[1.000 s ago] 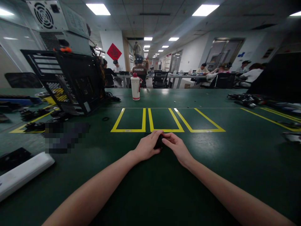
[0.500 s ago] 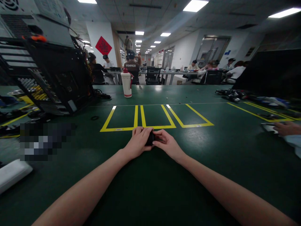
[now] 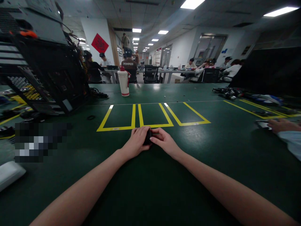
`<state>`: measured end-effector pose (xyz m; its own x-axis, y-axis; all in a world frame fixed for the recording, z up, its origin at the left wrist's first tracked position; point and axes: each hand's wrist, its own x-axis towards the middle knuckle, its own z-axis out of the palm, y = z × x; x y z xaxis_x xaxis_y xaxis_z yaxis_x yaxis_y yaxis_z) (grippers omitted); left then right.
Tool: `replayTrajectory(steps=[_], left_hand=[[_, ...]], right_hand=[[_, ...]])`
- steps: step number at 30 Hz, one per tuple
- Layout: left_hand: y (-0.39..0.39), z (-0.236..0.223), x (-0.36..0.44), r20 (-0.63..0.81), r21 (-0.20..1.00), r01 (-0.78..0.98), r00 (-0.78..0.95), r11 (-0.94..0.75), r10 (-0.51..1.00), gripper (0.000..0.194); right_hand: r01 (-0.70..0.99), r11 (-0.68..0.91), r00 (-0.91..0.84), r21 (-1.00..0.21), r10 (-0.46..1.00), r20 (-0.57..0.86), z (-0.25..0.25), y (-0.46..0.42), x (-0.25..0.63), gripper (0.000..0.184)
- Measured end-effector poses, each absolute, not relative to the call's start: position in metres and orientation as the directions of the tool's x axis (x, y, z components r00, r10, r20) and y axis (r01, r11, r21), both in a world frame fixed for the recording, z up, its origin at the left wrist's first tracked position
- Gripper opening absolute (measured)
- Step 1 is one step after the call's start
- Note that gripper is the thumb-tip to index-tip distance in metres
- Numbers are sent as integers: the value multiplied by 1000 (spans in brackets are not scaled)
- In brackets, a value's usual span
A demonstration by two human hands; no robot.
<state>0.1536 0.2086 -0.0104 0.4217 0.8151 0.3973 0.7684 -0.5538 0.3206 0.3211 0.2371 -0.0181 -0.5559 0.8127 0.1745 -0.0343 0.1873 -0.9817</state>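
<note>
A small black round object [image 3: 148, 137] sits between my hands over the green table [image 3: 150, 185], just in front of the yellow tape. Its exact kind is hidden by my fingers. My left hand [image 3: 137, 140] wraps over it from the left, fingers on top and thumb below. From the right, my right hand [image 3: 165, 142] pinches its near edge with thumb and fingers. Beyond my hands, yellow tape outlines [image 3: 155, 125] mark three open-backed boxes on the tabletop.
At the left stands an open black computer case [image 3: 47, 78]; a black ring [image 3: 91, 117] lies near it. A white bottle with a red lid [image 3: 124, 82] stands further back. Cables [image 3: 228, 93] lie at right. Another person's hand [image 3: 283, 125] rests at the right edge.
The whole view has shifted slightly, so the table and objects appear a little further left. Both hands keep their hold on the black object, with barely any change in the fingers.
</note>
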Motion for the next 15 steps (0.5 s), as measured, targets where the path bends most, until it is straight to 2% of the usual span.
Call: replayTrajectory(steps=[4,9,15], left_hand=[[208,-11,154,391,333,768,416,-547,821,56],[208,-11,154,398,330,771,409,-544,821,54],[209,-13,157,419,320,781,391,-536,819,61]], right_hand=[[-61,232,-556,-971,800,226,-18,236,320,26],[-70,222,-538,-973,812,224,-19,237,320,20],[-9,223,-530,-975,825,194,-17,238,321,31]])
